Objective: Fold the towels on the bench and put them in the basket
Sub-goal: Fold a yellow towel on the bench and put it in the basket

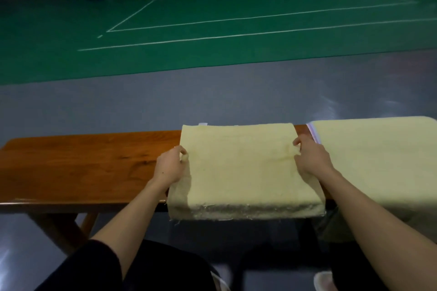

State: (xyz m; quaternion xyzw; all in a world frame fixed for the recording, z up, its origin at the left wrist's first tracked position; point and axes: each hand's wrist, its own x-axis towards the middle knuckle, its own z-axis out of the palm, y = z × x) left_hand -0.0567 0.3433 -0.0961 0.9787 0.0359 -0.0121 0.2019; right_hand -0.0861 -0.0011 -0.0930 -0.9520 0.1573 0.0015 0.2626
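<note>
The left hand (170, 168) and right hand (312, 160) each pinch a side edge of the towel (241, 172) on the bench (82, 165). It looks soft and limp, probably best gripped at its corners.

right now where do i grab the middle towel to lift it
Take the towel by its two side edges, one hand from each side, where the left hand and right hand grip it. Pinch every layer: a loose lower layer sticks out at the left.

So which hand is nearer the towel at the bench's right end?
Right. The right hand is beside the right-end towel; the left hand is across the middle towel.
</note>
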